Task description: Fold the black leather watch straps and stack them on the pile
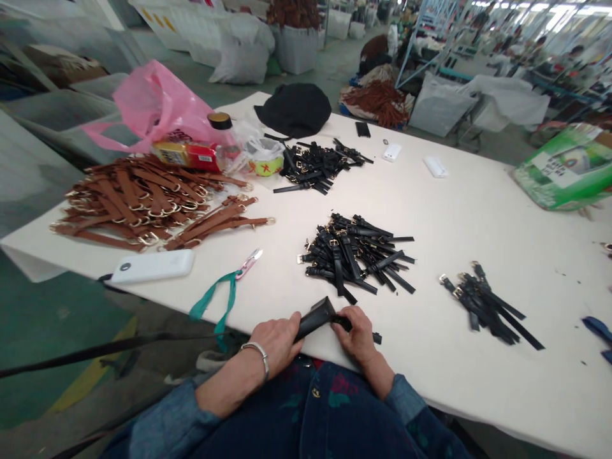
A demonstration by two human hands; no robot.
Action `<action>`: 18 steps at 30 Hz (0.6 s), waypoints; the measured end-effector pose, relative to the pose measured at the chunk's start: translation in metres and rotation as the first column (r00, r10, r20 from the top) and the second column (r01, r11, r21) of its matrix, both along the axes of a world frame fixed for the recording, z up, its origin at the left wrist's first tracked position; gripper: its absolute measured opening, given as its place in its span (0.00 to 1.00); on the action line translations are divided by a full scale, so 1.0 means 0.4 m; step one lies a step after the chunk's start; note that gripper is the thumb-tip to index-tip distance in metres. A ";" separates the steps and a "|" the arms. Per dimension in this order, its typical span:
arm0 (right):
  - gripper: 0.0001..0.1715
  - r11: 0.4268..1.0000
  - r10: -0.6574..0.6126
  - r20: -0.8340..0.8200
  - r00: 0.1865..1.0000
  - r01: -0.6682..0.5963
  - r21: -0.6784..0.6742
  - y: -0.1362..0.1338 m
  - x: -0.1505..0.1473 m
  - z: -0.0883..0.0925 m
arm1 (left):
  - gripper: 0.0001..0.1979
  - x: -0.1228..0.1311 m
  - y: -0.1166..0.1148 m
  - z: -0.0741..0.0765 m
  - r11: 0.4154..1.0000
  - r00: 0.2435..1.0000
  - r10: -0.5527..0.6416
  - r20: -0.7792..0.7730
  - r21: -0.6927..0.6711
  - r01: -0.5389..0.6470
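Note:
My left hand [278, 344], with a silver bangle at its wrist, is wrapped round a black handheld tool [314, 317] near the table's front edge. Pinched in my right hand [356, 333] is a short black strap [377, 338], one end against the tool's tip; its other end sticks out to the right. Just beyond my hands lies a pile of black buckled straps [356, 255]. A smaller group of black straps [488, 306] is to the right, and another black pile [318, 164] is farther back. My fingers hide part of the held strap.
Brown buckled straps [138, 197] cover the table's left side, beside a pink bag [160, 105]. Nearer are a white power bank [153, 266] and small snips [249, 263] with a green ribbon. A black cap [299, 108] lies at the back; a green bag [564, 167] stands far right.

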State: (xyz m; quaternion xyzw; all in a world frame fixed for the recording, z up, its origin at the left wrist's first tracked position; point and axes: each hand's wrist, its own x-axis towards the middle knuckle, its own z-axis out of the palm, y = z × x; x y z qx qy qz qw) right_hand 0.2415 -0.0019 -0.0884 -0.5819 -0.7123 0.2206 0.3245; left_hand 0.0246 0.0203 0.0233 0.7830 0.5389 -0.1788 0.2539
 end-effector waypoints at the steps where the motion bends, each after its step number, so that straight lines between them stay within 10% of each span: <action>1: 0.10 1.000 0.000 -0.004 1.000 0.000 0.002 0.000 0.000 -0.002 | 0.18 0.000 0.003 0.003 1.000 1.000 0.001 -0.004 -0.005 -0.001; 18: 0.10 0.997 -0.067 -0.018 0.998 0.067 0.022 -0.002 -0.002 -0.003 | 0.15 0.016 -0.009 0.004 0.998 0.998 0.063 -0.019 -0.001 -0.063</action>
